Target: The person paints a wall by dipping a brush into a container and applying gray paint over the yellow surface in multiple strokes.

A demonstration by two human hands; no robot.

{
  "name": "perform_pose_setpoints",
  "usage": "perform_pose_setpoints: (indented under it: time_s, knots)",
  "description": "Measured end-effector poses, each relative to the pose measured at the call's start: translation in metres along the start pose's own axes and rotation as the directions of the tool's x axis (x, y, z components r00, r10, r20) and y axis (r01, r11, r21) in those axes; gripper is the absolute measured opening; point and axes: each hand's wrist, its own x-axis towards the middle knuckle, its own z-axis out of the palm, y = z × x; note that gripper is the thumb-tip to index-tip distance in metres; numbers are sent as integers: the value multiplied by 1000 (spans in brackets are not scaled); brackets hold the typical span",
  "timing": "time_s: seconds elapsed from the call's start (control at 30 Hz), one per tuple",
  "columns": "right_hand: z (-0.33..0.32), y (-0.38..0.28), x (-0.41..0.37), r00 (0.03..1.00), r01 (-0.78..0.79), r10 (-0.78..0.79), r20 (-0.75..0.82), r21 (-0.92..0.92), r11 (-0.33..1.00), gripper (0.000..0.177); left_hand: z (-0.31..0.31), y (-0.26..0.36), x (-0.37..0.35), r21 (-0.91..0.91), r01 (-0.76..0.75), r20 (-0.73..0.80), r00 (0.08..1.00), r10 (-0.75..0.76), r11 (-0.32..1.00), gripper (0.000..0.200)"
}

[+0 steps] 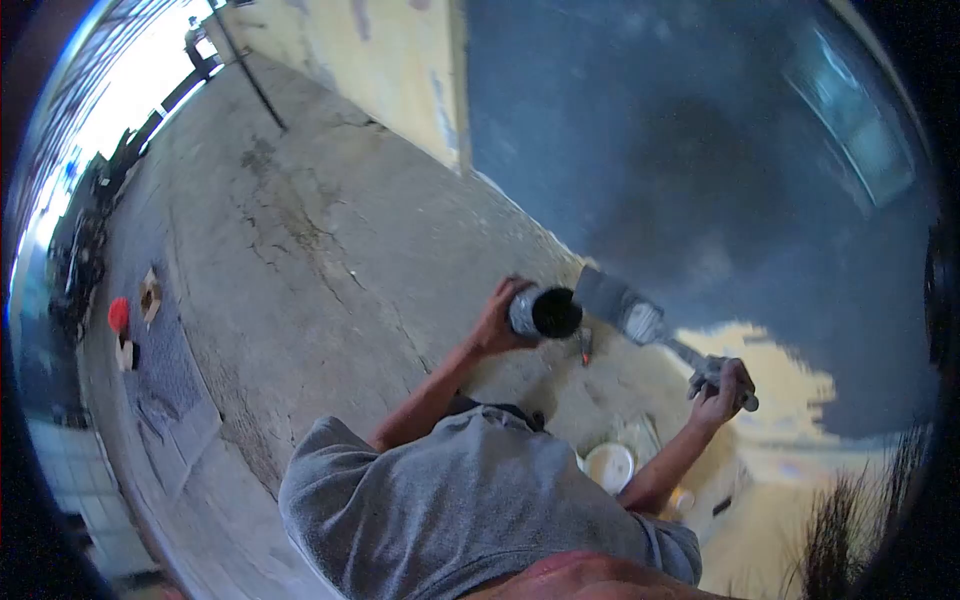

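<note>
A yellow wall [400,70], partly painted dark blue, meets the cracked concrete floor [300,250]. The right hand [722,385] grips the paintbrush [640,322], whose long axis slants toward the paint can [545,312] clamped in the left hand [497,318].

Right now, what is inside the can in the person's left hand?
The can, held in the left hand, shows an open mouth, all dark inside. Paint or shadow cannot be told; its bottom is hidden. The right hand holds a brush.
</note>
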Motion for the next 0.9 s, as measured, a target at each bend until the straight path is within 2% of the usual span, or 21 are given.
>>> perform_pose_setpoints:
  time_s: [0.03, 0.07, 0.1, 0.17, 0.2, 0.23, 0.27, 0.33, 0.4, 0.47, 0.53, 0.63, 0.67, 0.73, 0.83, 0.9]
  knots:
    - [15, 19, 6, 995, 58, -49, 83, -112, 992, 23, -20, 2, -3, 13, 42, 22, 999, -42, 999, 91]
    - [74, -16, -3, 930, 12, 27, 368, -103, 995, 23, -39, -4, -13, 24, 43, -4, 999, -43, 999, 91]
    - [95, -4, 2, 860, 88, -2, 510, -145, 985, 23, -51, -13, -16, 19, 89, 14, 996, -89, 996, 90]
    - [156, -11, -5, 786, 81, 68, 614, -212, 974, 23, -76, -28, -21, 25, 118, 9, 993, -118, 993, 89]
    - [173, -7, -3, 778, 90, 57, 626, -200, 976, 23, -87, -35, -29, -15, 228, -11, 973, -229, 973, 90]
    - [179, 1, 6, 738, 174, 20, 674, -218, 960, 23, -88, -39, -30, -58, 339, -21, 940, -341, 939, 91]
    - [191, 5, 9, 692, 263, -15, 721, -233, 936, 22, -96, -46, -33, -58, 337, -33, 940, -339, 940, 91]
    - [218, -2, 10, 707, 224, -8, 707, -213, 951, 22, -111, -59, -36, 77, 263, 12, 964, -264, 962, 91]
    - [235, 1, 12, 724, 168, 23, 689, -209, 963, 22, -123, -65, -35, 79, 291, 37, 955, -294, 954, 90]
    - [248, 5, 17, 698, 213, 17, 716, -231, 949, 22, -130, -65, -28, 48, 364, 94, 925, -368, 930, 90]
    - [251, 13, 21, 656, 242, 72, 752, -300, 923, 23, -132, -77, -23, 42, 351, 112, 929, -354, 935, 90]
    - [261, 3, 18, 657, 301, 59, 751, -333, 894, 23, -123, -87, -11, 53, 352, 149, 922, -356, 934, 91]
    - [254, 3, 17, 661, 294, 64, 748, -337, 894, 23, -118, -87, -10, 78, 367, 168, 912, -375, 927, 91]
    - [240, 5, 22, 746, 181, 101, 659, -346, 921, 24, -106, -92, -5, 66, 352, 188, 915, -358, 934, 90]
    - [219, -9, 28, 792, 160, 97, 603, -359, 919, 23, -70, -111, -5, -10, 330, 202, 925, -321, 944, 89]
    - [193, -5, 35, 785, 159, 94, 613, -346, 925, 23, -66, -69, 14, 72, 314, 263, 910, -321, 947, 89]
